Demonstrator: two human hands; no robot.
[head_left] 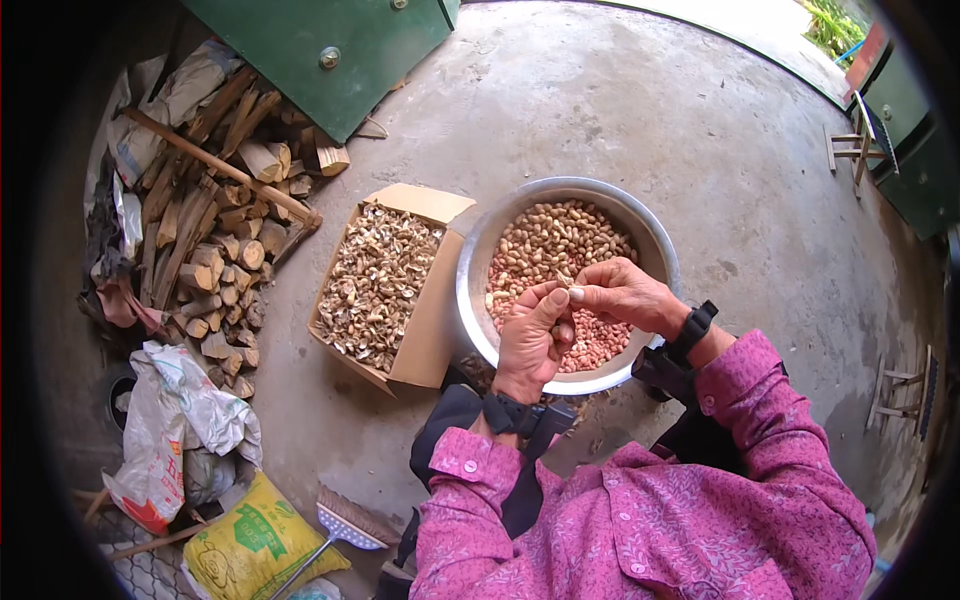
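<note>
Over a round metal basin (652, 240), my left hand (533, 345) and my right hand (632, 297) meet fingertip to fingertip. Both are closed, pinching one small peanut (566, 281) between thumbs and fingers. Part of it is hidden by the fingertips. Unshelled peanuts (560, 235) fill the far side of the basin, and pinkish shelled kernels (598, 347) lie on its near side, under my hands. Left of the basin stands an open cardboard box (432, 312) heaped with broken peanut shells (375, 285).
Stacked firewood (225, 290) lies at the left, with a long-handled wooden tool (215, 163) across it. Below are a white plastic bag (165, 420), a yellow sack (258, 540) and a brush-like broom (355, 520). A green cabinet (330, 50) stands far left; small stools (862, 145) line the right.
</note>
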